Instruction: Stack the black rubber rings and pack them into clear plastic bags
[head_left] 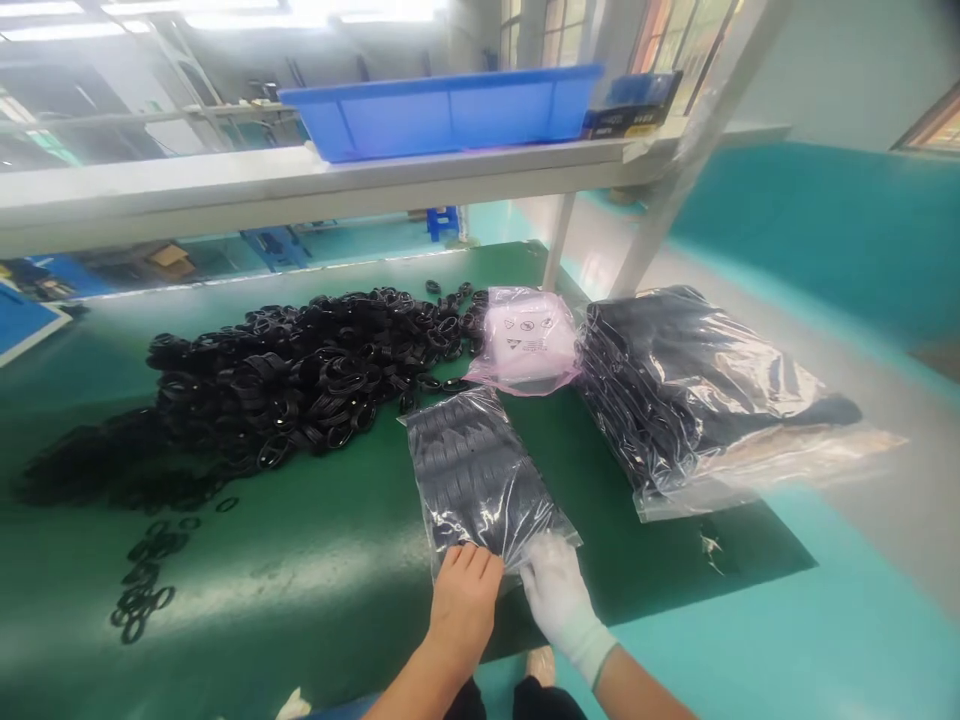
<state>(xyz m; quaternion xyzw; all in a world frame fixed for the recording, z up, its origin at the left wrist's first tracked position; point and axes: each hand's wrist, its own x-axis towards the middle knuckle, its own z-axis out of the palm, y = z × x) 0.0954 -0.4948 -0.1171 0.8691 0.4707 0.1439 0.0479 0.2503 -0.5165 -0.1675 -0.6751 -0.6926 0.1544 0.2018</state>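
A clear plastic bag (472,470) filled with black rings lies flat on the green table mat (315,560), its open end toward me. My bare left hand (465,595) presses on the bag's near edge, fingers together and bent over it. My right hand (559,595), in a white glove, pinches the same edge at its right corner. A big heap of loose black rubber rings (300,380) spreads across the mat to the left of the bag.
A stack of filled clear bags (697,400) hangs over the table's right edge. A pink bag (529,340) lies behind the flat bag. Stray rings (146,585) dot the near left. A blue bin (450,110) sits on the overhead shelf (225,190).
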